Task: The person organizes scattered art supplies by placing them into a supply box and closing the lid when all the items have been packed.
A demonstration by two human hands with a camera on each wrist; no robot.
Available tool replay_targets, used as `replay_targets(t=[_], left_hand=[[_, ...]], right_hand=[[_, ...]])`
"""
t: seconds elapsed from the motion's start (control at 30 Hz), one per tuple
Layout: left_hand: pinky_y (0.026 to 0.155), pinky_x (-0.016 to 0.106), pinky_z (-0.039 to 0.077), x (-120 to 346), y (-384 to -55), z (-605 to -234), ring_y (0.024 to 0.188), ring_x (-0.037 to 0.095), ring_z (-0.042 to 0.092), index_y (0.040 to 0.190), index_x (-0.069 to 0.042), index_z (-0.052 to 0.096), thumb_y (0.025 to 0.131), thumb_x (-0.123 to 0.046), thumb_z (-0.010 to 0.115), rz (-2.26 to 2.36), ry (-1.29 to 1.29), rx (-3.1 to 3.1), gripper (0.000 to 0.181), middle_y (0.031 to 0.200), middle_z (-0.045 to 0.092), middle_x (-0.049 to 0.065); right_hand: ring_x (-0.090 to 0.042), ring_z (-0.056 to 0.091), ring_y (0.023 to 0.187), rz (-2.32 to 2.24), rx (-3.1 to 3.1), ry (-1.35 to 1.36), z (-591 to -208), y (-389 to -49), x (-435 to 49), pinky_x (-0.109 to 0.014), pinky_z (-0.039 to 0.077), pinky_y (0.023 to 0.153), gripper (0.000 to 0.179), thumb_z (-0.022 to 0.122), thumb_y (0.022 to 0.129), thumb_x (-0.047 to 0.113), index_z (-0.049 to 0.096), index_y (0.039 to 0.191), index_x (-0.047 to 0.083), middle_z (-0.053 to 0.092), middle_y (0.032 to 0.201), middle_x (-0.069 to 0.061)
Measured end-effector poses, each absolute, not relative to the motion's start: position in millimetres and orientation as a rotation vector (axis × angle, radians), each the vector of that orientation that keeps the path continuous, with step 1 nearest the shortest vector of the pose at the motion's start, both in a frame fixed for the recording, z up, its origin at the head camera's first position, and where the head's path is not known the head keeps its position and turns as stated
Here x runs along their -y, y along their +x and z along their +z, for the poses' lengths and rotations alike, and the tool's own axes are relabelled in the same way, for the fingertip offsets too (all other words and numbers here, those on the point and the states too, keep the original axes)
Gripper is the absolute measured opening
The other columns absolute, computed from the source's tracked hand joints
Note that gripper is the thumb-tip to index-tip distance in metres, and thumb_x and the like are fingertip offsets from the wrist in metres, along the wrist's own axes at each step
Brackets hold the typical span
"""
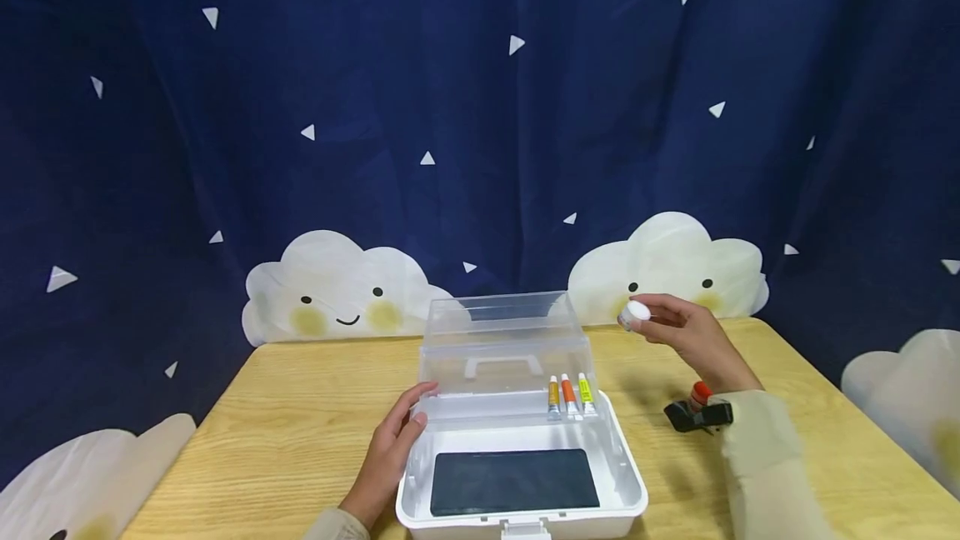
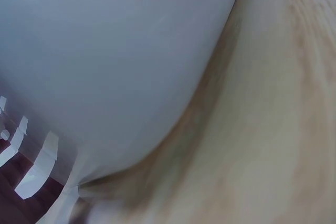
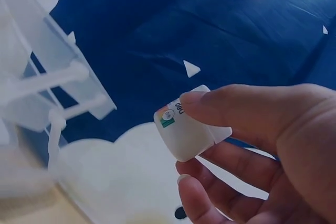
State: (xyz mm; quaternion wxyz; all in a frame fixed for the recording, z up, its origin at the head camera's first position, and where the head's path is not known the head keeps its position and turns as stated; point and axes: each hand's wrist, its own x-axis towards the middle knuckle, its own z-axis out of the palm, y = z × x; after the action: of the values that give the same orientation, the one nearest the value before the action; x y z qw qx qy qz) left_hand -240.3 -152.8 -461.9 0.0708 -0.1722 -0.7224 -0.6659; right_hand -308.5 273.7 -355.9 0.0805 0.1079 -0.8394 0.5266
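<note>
My right hand (image 1: 693, 336) is raised over the back right of the table. It pinches a small white-lidded jar (image 1: 637, 313) between thumb and fingers; in the right wrist view the jar (image 3: 184, 132) shows a coloured label on its white body. A white plastic case (image 1: 633, 494) stands in front of me with its clear lid (image 1: 502, 327) raised. Inside lies a dark rectangular panel (image 1: 513, 482). My left hand (image 1: 390, 448) rests with extended fingers against the case's left side near the hinge. In the left wrist view the case wall (image 2: 115, 61) covers most of the picture.
Three paint tubes, brown (image 1: 553, 397), orange (image 1: 568, 394) and yellow (image 1: 585, 392), lie side by side at the case's back right. A red-topped item (image 1: 701, 394) stands behind the right wrist's black strap mount (image 1: 697, 417). A dark blue curtain (image 1: 480, 107) hangs behind the wooden table (image 1: 300, 407).
</note>
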Motion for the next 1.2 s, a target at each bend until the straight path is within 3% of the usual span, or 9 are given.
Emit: replay_targets(t=[0.2, 0.73, 1.0, 1.2], left_hand=[[0.093, 0.033, 0.048, 151.9, -239.8, -461.5, 0.118, 0.022, 0.054, 0.138, -0.014, 0.049, 0.102, -0.015, 0.045, -1.998, -0.552, 2.157, 0.036, 0.139, 0.049, 0.017], [0.092, 0.028, 0.047, 152.4, -238.1, -459.3, 0.117, 0.017, 0.054, 0.139, -0.015, 0.049, 0.102, -0.017, 0.045, -1.993, -0.535, 2.176, 0.037, 0.139, 0.050, 0.013], [0.093, 0.030, 0.047, 153.3, -238.1, -460.3, 0.118, 0.015, 0.054, 0.138, -0.018, 0.050, 0.102, -0.017, 0.046, -2.021, -0.489, 2.175, 0.036, 0.139, 0.051, 0.011], [0.093, 0.030, 0.047, 152.0, -238.5, -459.8, 0.117, 0.017, 0.054, 0.138, -0.016, 0.049, 0.102, -0.016, 0.046, -2.002, -0.527, 2.166, 0.037, 0.138, 0.051, 0.012]], right_hand=[[-0.013, 0.064, 0.099, 1.634, 2.453, 0.360, -351.2, -313.3, -258.9, -0.025, 0.052, 0.082, 0.054, 0.073, 0.086, 0.036, 0.056, 0.131, 0.010, 0.063, 0.118, -0.012], [-0.022, 0.065, 0.095, 1.547, 2.437, 0.575, -351.3, -316.2, -206.9, -0.029, 0.054, 0.078, 0.042, 0.077, 0.083, 0.024, 0.063, 0.121, 0.011, 0.066, 0.108, -0.010], [-0.023, 0.062, 0.097, 1.453, 2.441, 0.602, -355.1, -314.9, -201.8, -0.028, 0.053, 0.077, 0.042, 0.075, 0.085, 0.024, 0.062, 0.122, 0.009, 0.066, 0.111, -0.009], [-0.020, 0.060, 0.100, 1.283, 2.463, 0.667, -357.6, -315.5, -201.9, -0.034, 0.053, 0.079, 0.040, 0.075, 0.085, 0.026, 0.064, 0.122, 0.013, 0.067, 0.113, -0.001]])
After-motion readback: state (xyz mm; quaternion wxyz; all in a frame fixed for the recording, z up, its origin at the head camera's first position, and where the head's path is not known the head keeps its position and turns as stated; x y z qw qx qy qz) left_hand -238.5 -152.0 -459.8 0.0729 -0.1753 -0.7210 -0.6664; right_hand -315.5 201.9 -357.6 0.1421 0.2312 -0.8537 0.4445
